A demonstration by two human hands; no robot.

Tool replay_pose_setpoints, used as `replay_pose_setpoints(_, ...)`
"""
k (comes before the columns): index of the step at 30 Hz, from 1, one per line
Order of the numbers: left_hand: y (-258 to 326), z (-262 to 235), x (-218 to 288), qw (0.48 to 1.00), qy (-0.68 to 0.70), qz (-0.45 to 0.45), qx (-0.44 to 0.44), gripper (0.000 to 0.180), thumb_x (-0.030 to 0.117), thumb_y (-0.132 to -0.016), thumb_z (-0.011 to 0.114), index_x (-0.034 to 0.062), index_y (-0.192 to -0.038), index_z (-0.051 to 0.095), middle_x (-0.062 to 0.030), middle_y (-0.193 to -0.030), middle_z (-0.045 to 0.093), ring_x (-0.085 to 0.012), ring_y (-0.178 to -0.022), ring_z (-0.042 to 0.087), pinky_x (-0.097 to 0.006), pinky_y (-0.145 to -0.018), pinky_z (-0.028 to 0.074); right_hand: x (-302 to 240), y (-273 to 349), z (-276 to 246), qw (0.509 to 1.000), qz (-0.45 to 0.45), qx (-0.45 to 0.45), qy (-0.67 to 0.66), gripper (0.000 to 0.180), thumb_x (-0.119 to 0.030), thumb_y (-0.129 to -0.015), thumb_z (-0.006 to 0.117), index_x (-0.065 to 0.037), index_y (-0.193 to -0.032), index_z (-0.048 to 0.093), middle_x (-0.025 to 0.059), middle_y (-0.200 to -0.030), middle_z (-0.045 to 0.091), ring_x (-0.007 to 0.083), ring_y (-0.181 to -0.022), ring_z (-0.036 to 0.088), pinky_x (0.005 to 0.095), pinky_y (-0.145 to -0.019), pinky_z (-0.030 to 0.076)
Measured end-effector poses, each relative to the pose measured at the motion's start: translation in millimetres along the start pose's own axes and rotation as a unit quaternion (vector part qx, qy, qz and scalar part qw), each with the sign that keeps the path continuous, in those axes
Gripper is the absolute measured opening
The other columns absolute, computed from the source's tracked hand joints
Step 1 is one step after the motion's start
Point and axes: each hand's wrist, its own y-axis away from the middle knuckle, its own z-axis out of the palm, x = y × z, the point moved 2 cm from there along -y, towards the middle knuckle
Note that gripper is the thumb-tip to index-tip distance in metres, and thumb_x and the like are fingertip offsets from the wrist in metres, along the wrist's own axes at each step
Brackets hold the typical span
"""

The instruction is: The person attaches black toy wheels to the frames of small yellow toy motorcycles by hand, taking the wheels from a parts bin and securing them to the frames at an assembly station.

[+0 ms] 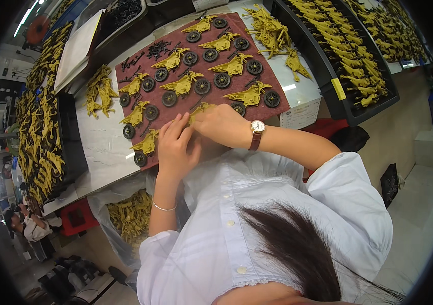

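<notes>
1. Worktable (99, 147): pale, smooth top, streaked like marble, edges bent by the lens.
2. Black plastic tray (351, 109), right of the table: long, shallow, one yellow tag on its near rim, packed with yellow moulded parts too many to count. A like dark tray (71, 137) at the left edge carries more.
3. Mat (277, 81): one, dark red, fuzzy cloth, roughly square, laid flat on the table.
4. Clear plastic bag (105, 203), below the table's near edge: one, crinkled, holding loose yellow parts.
5. Toy motorcycle bodies (233, 66): yellow moulded plastic, angular, laid in two slanted rows on the mat; about eleven fully visible, each paired with a wheel.
6. Loose yellow parts: one heap (270, 33) beyond the mat, one smaller heap (99, 94) left of it.
7. Right hand (221, 124): fingers pinched narrowly on a yellow motorcycle body (199, 108) at the mat's near edge; a round watch on a brown strap (256, 133) at the wrist.
8. Left hand (175, 147): fingers curled close against the same body, meeting the right hand; how firmly it grips cannot be told. Thin silver bangle (164, 207) on the forearm.
9. Wheels (221, 80): black, round, treaded, about twelve.
10. Small black pieces (158, 49): a scattered cluster on the mat's far left part.
</notes>
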Motion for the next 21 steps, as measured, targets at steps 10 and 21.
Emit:
replay_pose_setpoints(10,-4.1,-6.8,9.7,0.999,-0.029,-0.010,0.014,0.031,0.011,-0.071,0.068,0.0043,-0.101,0.065,-0.0138,-0.118,0.060,-0.0300,-0.118,0.052,-0.045,-0.099,0.033,5.2,21.3,-8.3,0.976,0.090,0.106,-0.170,0.020,-0.018,-0.083,0.062,-0.005,-0.098,0.064,0.0079,-0.079,0.060,0.0193,-0.073,0.062,0.0306,-0.062,0.050)
replay_pose_setpoints(21,-57.3,26.9,78.5,0.986,0.112,0.014,0.122,0.022,0.018,-0.068,0.075,0.0111,-0.087,0.067,-0.0064,-0.114,0.058,-0.0248,-0.108,0.053,-0.041,-0.090,0.032,13.6,56.7,-59.7,0.592,0.327,0.147,-0.722,0.061,-0.054,-0.100,0.026,-0.009,-0.140,0.033,0.0075,-0.098,0.060,0.0104,-0.083,0.048,0.0240,-0.075,0.040)
